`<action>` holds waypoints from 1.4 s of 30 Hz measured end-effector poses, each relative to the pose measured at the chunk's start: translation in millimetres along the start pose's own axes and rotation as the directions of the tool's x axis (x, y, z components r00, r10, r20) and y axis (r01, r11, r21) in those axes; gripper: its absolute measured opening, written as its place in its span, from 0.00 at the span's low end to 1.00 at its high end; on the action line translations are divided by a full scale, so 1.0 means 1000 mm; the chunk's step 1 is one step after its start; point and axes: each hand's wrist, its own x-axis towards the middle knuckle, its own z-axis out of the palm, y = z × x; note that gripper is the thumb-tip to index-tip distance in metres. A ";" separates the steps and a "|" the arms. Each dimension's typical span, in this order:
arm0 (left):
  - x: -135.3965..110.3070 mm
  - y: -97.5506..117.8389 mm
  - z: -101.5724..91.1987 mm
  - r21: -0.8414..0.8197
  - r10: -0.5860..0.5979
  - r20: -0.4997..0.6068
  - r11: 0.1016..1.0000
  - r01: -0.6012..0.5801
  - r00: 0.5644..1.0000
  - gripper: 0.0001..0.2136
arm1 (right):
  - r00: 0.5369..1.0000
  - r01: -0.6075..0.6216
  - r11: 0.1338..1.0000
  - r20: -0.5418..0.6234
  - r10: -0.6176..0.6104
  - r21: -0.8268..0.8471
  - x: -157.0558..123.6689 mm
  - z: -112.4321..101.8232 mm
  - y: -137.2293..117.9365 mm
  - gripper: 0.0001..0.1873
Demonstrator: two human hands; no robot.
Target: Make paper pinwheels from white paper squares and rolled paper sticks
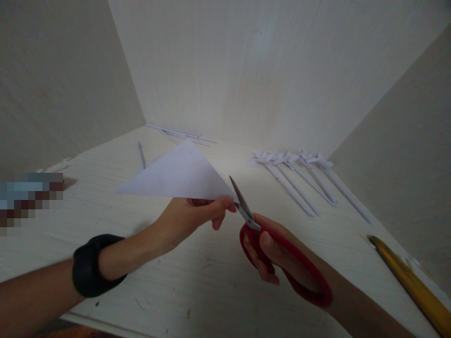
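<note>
A white sheet of paper folded into a triangle is pinched near its right corner by my left hand, thumb in front and fingers beneath. My right hand has its fingers through the red handles of a pair of scissors. The blades are parted and point up and left, at the paper's right corner. One blade stands above the paper's edge, and the lower one meets the corner close to my left thumb. A black band circles my left wrist.
Several paper pinwheels on rolled sticks lie at the right. Thin paper strips rest by the back wall, with a rolled paper stick behind the triangle. A yellow object lies at the right edge. Walls enclose the table on three sides.
</note>
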 end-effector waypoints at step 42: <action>0.001 -0.004 -0.001 -0.126 -0.021 0.064 0.992 0.029 0.998 0.12 | 0.992 -0.112 0.989 -0.045 0.117 0.096 0.002 0.001 0.008 0.25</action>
